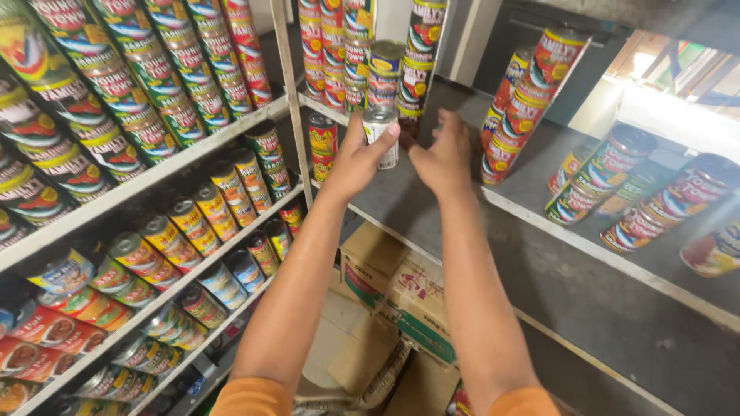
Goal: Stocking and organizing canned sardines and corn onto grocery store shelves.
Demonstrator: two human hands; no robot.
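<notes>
Reaching orange sleeves [254, 399] toward twelve o'clock, left hand [353, 163] gripping a silver can [381, 132], right hand [443, 162] hovering open, grey shelf [539, 270] filling only partly.

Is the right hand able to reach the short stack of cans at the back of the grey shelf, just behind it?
Probably yes. The right hand is empty and open, close in front of the stack of cans, with nothing between. The left hand holds a small can beside it.
</notes>
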